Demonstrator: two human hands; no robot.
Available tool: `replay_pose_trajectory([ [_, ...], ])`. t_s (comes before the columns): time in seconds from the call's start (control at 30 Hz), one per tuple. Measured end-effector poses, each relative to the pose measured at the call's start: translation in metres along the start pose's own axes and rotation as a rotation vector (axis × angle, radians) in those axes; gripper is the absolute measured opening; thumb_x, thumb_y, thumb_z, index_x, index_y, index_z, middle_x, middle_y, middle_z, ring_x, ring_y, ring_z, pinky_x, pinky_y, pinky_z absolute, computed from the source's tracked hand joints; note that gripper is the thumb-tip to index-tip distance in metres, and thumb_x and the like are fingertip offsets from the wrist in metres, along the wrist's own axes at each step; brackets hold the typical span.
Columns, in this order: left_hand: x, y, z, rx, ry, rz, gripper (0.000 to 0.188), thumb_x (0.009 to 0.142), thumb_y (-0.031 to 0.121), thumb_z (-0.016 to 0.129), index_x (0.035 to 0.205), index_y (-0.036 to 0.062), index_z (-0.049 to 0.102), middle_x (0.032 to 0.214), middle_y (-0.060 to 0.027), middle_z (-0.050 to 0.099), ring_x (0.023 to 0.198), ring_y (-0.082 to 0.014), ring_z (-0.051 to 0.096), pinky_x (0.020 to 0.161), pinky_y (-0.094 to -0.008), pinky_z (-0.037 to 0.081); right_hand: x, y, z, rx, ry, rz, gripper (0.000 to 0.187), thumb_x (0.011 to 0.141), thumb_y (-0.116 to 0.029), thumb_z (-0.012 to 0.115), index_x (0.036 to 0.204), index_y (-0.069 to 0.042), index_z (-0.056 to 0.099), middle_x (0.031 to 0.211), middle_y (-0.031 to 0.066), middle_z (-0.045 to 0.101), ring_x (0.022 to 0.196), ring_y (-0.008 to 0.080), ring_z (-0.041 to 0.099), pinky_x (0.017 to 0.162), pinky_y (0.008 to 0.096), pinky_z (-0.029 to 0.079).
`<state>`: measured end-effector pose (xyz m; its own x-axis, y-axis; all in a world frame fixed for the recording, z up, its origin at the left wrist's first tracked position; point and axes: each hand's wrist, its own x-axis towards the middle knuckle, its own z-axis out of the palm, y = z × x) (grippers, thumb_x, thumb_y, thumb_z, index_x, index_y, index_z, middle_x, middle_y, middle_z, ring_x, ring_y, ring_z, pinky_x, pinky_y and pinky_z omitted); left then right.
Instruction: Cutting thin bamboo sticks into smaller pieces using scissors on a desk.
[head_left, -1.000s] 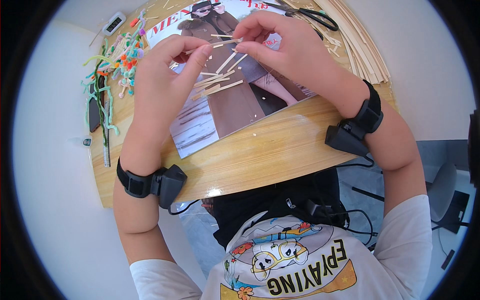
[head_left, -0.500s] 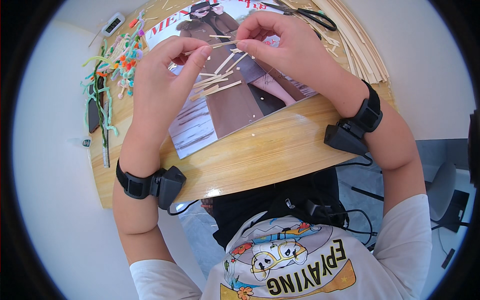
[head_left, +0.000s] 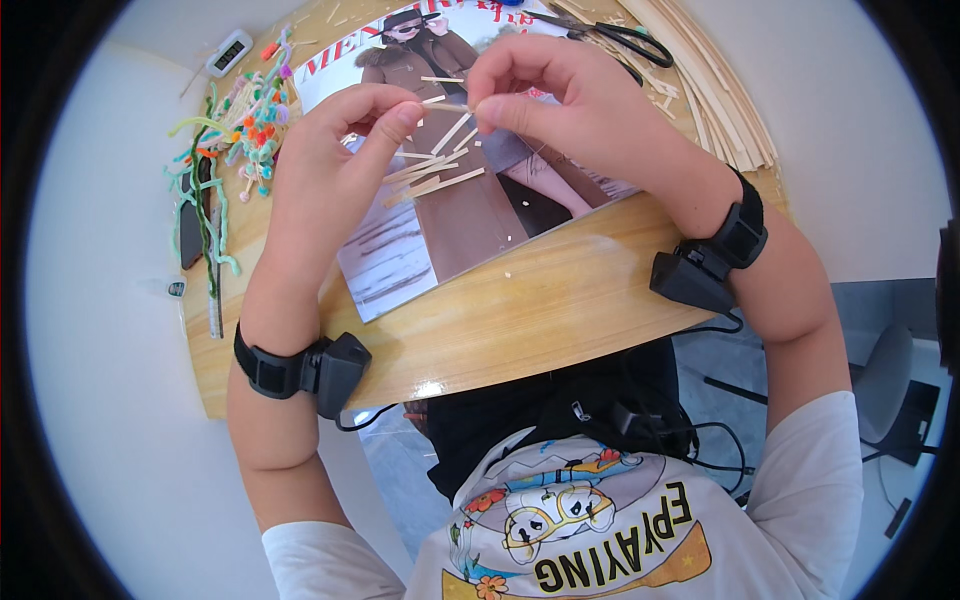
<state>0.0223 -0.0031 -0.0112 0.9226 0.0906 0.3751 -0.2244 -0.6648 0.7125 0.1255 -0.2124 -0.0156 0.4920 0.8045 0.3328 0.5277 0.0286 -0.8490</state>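
Note:
A thin pale wooden strip (head_left: 447, 107) spans the gap between my two hands, just above a magazine (head_left: 460, 235). One end is pinched by the thumb and forefinger of my left hand (head_left: 340, 160). My right hand (head_left: 560, 100) pinches the other end between thumb and fingertips; its remaining fingers are curled. Below the hands, several short cut strips (head_left: 435, 184) lie loosely crossed on the cover, with tiny wooden bits scattered among them. How much of the held strip lies inside the fingers is hidden.
Black-handled scissors (head_left: 632, 40) lie at the far right beside a bundle of long wooden strips (head_left: 722, 95). Colourful fuzzy craft stems (head_left: 250, 115) are heaped at the left near a small digital clock (head_left: 229, 52). The wooden table's (head_left: 520, 310) front edge curves toward me.
Both hands have come slightly nearer to me with the strip between them. The strip's right end has dropped, so it lies more level. The grip stays a two-handed pinch.

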Motion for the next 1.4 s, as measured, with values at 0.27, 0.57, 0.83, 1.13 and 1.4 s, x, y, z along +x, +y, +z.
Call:
replay_pose_trajectory([
  [0.27,0.005,-0.012,-0.007,0.170,0.018,-0.037,0.025,0.091,0.023,0.066,0.096,-0.0010,0.070,0.081,-0.0070,0.068,0.073,-0.0139,0.060,0.069,-0.0277,0.048,0.009,0.002,-0.032,-0.022,0.270,0.236,0.018,0.091,-0.016,0.063,0.103,-0.003,0.066,0.096,0.0102,0.067,0.093,0.0192,0.063,0.081,0.0316,0.051],
  [0.57,0.005,-0.005,-0.014,0.375,-0.107,-0.139,0.022,0.083,0.020,0.065,0.090,-0.0004,0.070,0.078,-0.0103,0.068,0.071,-0.0191,0.062,0.067,-0.0314,0.049,0.010,0.025,-0.069,-0.967,0.441,0.178,0.022,0.092,-0.012,0.059,0.110,-0.001,0.067,0.102,0.0144,0.068,0.099,0.0280,0.062,0.087,0.0372,0.049],
  [0.83,0.001,0.000,-0.014,0.446,-0.169,-0.180,0.023,0.084,0.022,0.067,0.089,-0.0006,0.070,0.078,-0.0087,0.066,0.072,-0.0171,0.061,0.068,-0.0303,0.048,0.007,0.047,-0.033,-0.796,0.178,-0.152,0.016,0.087,-0.020,0.068,0.094,-0.005,0.069,0.089,0.0066,0.071,0.082,0.0227,0.067,0.076,0.0331,0.052],
  [1.13,0.003,-0.003,-0.010,0.383,-0.056,-0.092,0.024,0.089,0.022,0.067,0.096,-0.0001,0.070,0.083,-0.0059,0.066,0.078,-0.0130,0.058,0.073,-0.0271,0.047,0.010,0.055,-0.022,-0.793,0.039,-0.073,0.010,0.088,-0.017,0.064,0.091,-0.008,0.068,0.093,0.0064,0.063,0.103,0.0253,0.056,0.086,0.0371,0.048],
  [1.4,0.003,-0.006,-0.002,0.277,0.028,0.085,0.020,0.086,0.018,0.070,0.099,0.0023,0.070,0.089,-0.0085,0.068,0.077,-0.0174,0.062,0.070,-0.0296,0.049,0.011,0.022,-0.016,-0.571,0.126,0.107,0.012,0.093,-0.017,0.056,0.097,-0.009,0.064,0.089,0.0123,0.065,0.084,0.0312,0.063,0.074,0.0405,0.049],
])
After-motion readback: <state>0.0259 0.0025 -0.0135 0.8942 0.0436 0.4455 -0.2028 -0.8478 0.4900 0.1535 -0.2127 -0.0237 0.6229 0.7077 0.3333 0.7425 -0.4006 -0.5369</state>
